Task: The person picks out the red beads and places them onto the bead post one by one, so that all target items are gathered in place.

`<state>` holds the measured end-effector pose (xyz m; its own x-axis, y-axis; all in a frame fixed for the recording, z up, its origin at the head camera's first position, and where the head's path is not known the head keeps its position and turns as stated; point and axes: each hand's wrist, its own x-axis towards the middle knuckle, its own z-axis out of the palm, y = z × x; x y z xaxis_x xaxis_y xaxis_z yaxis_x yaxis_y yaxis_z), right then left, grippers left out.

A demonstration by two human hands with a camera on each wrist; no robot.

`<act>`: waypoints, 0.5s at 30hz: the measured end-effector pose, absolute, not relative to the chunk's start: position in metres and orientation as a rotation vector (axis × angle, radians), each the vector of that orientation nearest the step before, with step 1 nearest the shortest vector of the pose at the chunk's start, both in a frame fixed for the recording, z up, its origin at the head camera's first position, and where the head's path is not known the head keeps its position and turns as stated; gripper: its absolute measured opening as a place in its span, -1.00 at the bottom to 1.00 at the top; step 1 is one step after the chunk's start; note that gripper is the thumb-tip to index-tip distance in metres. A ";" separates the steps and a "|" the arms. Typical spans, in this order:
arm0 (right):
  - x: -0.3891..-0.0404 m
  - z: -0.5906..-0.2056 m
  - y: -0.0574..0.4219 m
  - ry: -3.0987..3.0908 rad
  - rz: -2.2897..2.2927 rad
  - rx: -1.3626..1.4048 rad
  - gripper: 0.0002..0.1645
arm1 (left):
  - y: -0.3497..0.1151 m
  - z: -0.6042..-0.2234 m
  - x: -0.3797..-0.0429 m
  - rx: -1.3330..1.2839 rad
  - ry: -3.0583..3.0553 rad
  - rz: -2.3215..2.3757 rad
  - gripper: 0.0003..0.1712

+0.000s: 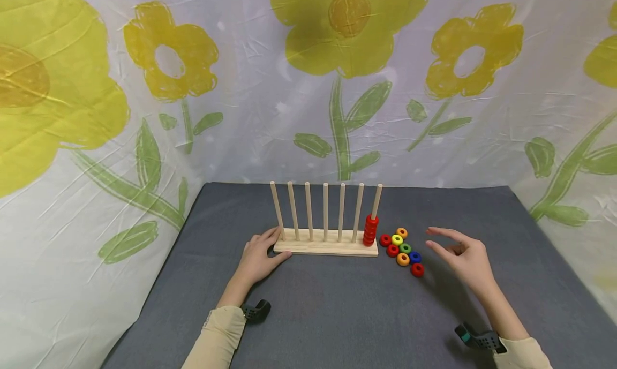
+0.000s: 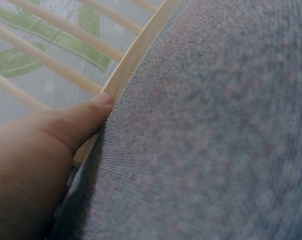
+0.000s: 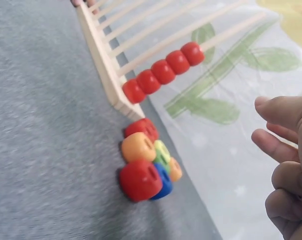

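Note:
A pale wooden peg rack [image 1: 308,247] with several upright pegs stands on the table. My left hand [image 1: 257,257] holds its left end, thumb [image 2: 98,102] along the front edge and fingers at the far side. Several red beads [image 1: 370,231] are stacked on the rightmost peg; the other pegs carry none. My right hand [image 1: 465,259] hovers to the right of the loose beads, holding nothing. Its thumb and index finger are apart, and the other fingers are curled. Among the loose beads are a red bead [image 3: 141,180], a blue bead [image 1: 415,257] and a green bead [image 1: 405,248].
Orange beads [image 1: 403,260], a yellow bead [image 1: 397,240] and more red beads [image 1: 385,240] lie in the same cluster beside the rack's right end. Dark grey cloth [image 1: 328,310] covers the table. Behind it hangs a flower-printed curtain [image 1: 250,133].

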<state>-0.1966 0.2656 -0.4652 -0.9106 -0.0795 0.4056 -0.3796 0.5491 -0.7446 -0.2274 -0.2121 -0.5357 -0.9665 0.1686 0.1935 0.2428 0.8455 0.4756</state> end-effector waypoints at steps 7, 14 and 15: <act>-0.189 -0.482 0.270 -2.483 1.334 0.338 -0.59 | -0.213 -0.536 -0.228 -0.323 -2.885 -0.772 -0.04; -0.186 -0.498 0.272 -2.489 1.348 0.309 -0.57 | -0.213 -0.536 -0.228 -0.324 -2.890 -0.775 -0.04; -0.186 -0.501 0.273 -2.497 1.339 0.303 -0.57 | -0.213 -0.536 -0.228 -0.324 -2.893 -0.776 -0.04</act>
<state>-0.1857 0.2727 -0.5008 -0.9355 -0.0472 0.3501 -0.3177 0.5453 -0.7757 -0.2277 -0.2130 -0.5363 -0.9686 0.1725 0.1790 0.2389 0.8449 0.4787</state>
